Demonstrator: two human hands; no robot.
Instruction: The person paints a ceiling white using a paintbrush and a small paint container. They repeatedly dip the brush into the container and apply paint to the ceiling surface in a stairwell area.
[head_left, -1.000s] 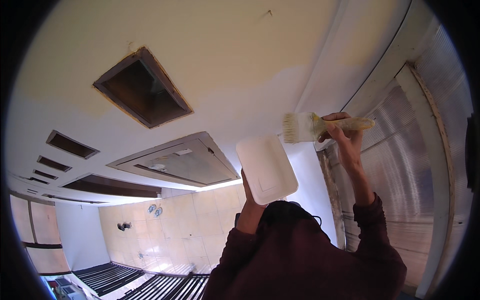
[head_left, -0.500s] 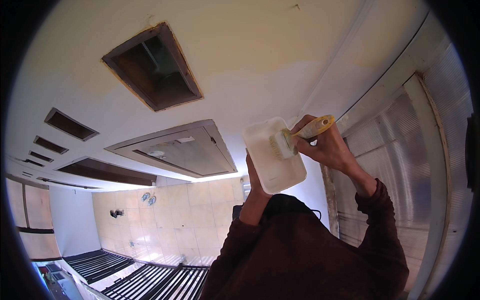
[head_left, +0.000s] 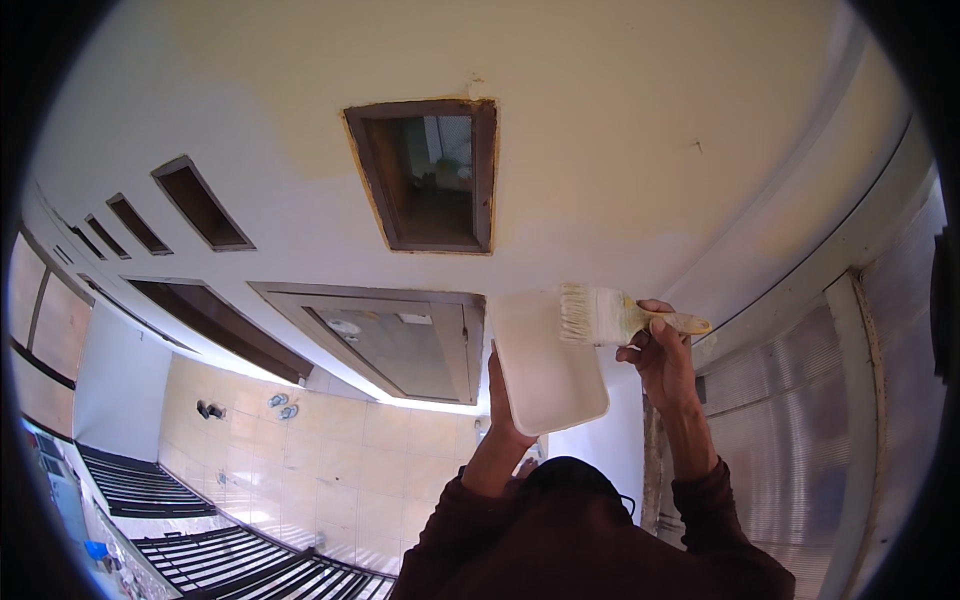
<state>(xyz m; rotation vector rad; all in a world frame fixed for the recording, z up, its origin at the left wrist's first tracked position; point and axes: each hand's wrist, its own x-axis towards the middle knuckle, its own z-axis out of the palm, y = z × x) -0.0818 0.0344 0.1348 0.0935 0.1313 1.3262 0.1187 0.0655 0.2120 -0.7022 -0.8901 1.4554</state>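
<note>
Head view: we hold a white tray point(head_left: 550, 385) with our left hand point(head_left: 508, 425), its fingers along the tray's left outer side; the rest of that grip is hidden beneath. Our right hand point(head_left: 665, 360) is closed around a wide paintbrush point(head_left: 602, 316), the handle pointing right and the pale bristles left. These bristles overlap the tray's upper right part, though we cannot tell whether they touch it. Beyond our hands we see a wall point(head_left: 620, 140), patchy white and yellowish, with a brown-framed window point(head_left: 428, 180) and a pale door point(head_left: 395, 345). Leftward, bluish slippers point(head_left: 283, 406) lie on the tiled floor point(head_left: 390, 470); corrugated panels point(head_left: 780, 450) stand to our right.
</note>
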